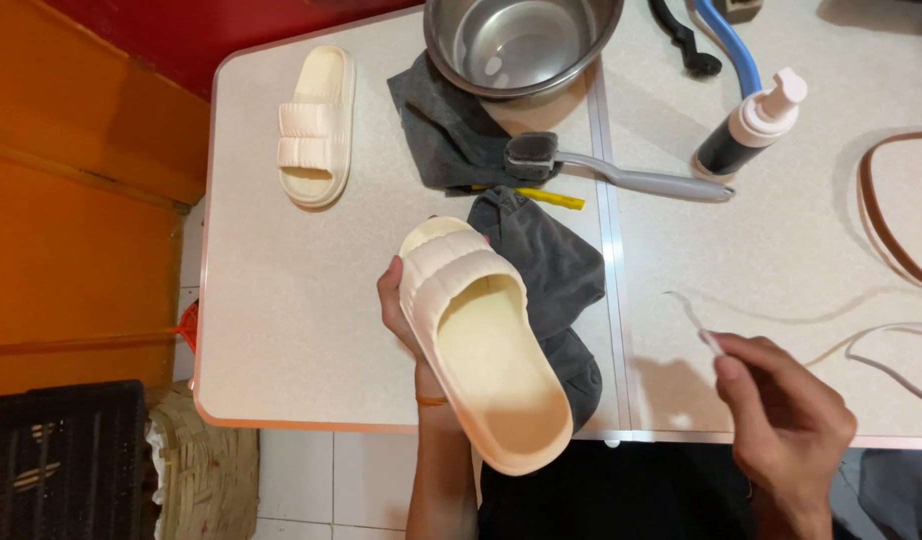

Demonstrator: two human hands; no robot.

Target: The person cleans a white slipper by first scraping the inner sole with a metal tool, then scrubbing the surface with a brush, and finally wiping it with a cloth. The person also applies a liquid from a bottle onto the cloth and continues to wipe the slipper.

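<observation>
Cream foam slide sandal (486, 355) sits nearest me, gripped from beneath by my left hand (406, 325), fingers curled round its edge, held above the table's near edge. My right hand (789, 425) pinches a thin white cord (689, 312) between closed fingertips. Under the sandal lies a dark grey cloth (561, 265) on the speckled white table (291, 290). Farther off rest a grey-handled brush (621, 172), the matching cream sandal (317, 125), a white-capped pump bottle (753, 125) and a steel bowl (521, 42).
</observation>
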